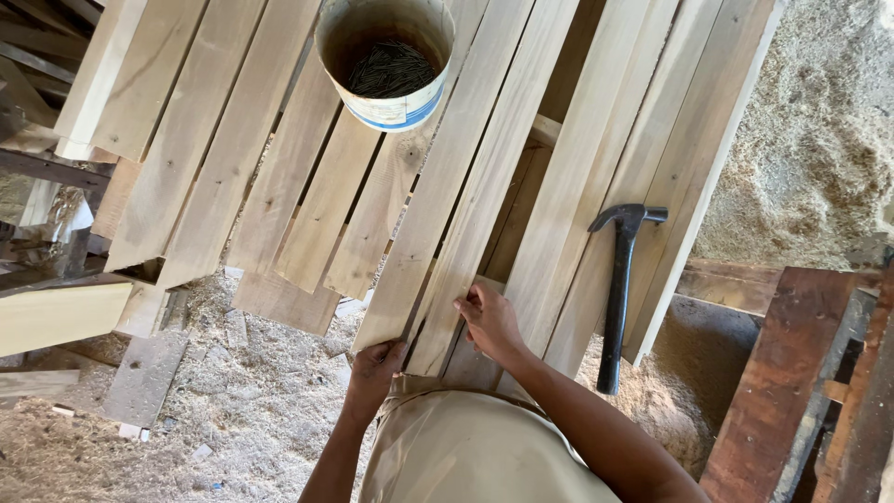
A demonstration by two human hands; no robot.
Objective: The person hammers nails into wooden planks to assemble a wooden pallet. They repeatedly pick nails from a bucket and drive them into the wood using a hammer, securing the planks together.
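At bench front, head view: left hand (374,365), fingers curled up around the near end of a pale wooden slat (438,205), gripping it from below. Right hand (488,321), laid flat-ish on the neighbouring slat (494,186), fingertips bent and pressed onto its near end; thumb side turned toward the first slat. Both slats lying side by side, touching or nearly so, running away from the body toward the bucket.

Further along the same surface: white plastic bucket (386,61) with blue band, standing on the slats, holding a heap of dark nails (391,70). Right of the hands: claw hammer (619,289), black handle and dark head, lying lengthwise on a slat, untouched, well apart from the right hand. More loose pale boards (186,140) fanned out at left, ends overhanging.

Below and around: sawdust-strewn floor (233,410), offcuts scattered on it. Large sawdust pile (819,140) at upper right. Dark reddish planks (792,373) stacked at lower right. Tan garment (466,456) at bottom centre, worn by the person.
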